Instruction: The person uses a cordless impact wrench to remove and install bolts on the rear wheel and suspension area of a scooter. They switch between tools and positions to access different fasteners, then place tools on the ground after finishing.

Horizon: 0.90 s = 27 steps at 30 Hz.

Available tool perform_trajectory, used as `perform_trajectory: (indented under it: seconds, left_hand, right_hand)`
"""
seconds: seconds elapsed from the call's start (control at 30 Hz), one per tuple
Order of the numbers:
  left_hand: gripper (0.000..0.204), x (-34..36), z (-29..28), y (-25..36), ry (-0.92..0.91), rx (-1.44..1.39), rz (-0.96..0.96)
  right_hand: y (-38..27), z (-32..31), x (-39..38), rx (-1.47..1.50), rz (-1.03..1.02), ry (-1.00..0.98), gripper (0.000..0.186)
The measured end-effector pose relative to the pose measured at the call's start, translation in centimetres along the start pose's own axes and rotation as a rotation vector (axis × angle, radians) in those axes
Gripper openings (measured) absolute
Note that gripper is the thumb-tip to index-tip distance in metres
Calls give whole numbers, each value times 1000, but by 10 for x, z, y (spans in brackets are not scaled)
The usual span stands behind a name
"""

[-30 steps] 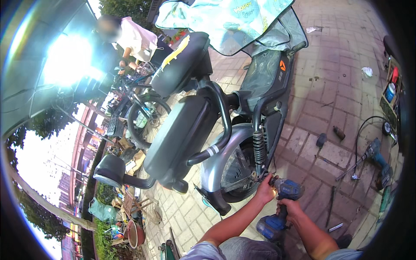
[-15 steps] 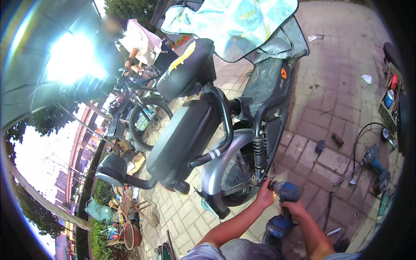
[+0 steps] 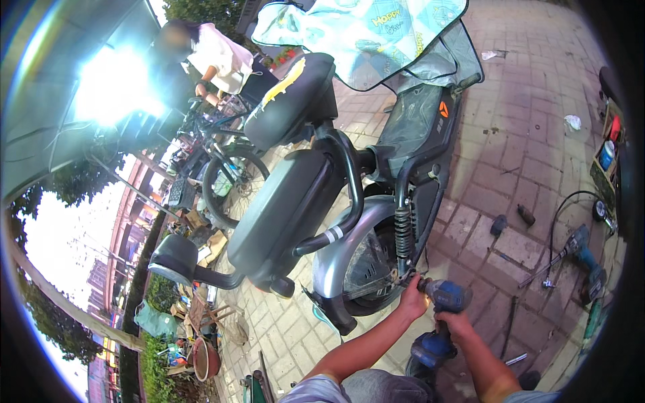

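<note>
My right hand (image 3: 458, 325) is wrapped round the handle of a blue cordless impact wrench (image 3: 449, 296), its battery hanging below. At the tool's nose, my left hand (image 3: 414, 301) is closed, with its fingertips partly hidden. The nose points at the rear wheel's axle area, just under the coil shock absorber (image 3: 403, 232). This wheel (image 3: 369, 269) belongs to an electric scooter with a silver rear fender (image 3: 327, 265) and a long black seat (image 3: 285, 208). Exactly what the nose touches is too small to make out.
A second power tool (image 3: 583, 262), a hose with a gauge (image 3: 600, 211) and a wooden toolbox (image 3: 605, 164) lie at the right. Loose parts (image 3: 525, 215) rest on the paving. Another person (image 3: 225, 60) stands by a bicycle (image 3: 235, 185) at the far left; clutter and a pot (image 3: 205, 359) are nearer.
The whole view has shifted slightly. Both my hands and the impact wrench keep their place at the wheel. By the bicycle, the other person's body and arm have moved a little.
</note>
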<state>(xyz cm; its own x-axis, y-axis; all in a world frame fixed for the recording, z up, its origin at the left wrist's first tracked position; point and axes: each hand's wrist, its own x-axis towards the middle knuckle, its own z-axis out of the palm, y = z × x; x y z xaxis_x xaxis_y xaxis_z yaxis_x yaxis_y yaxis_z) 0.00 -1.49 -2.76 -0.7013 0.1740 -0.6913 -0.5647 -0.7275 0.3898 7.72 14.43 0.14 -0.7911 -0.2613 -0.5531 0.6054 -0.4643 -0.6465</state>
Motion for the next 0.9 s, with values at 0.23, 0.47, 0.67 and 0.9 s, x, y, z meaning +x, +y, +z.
perform_trajectory:
  seconds: [0.23,0.47,0.67,0.9]
  left_hand:
    - [32,2,10,-5,63,-47,23]
    - [30,-2,15,-8,69,2,41]
    - [27,6,10,-3,24,-107,5]
    - [27,-7,13,-29,94,23,58]
  right_hand:
    - [0,-11,4,11,53,6,8]
    - [12,3,-6,67,-17,64,4]
    - [-20,-12,3,-21,72,-63,6]
    - [21,-17,-15,70,-64,-6,7]
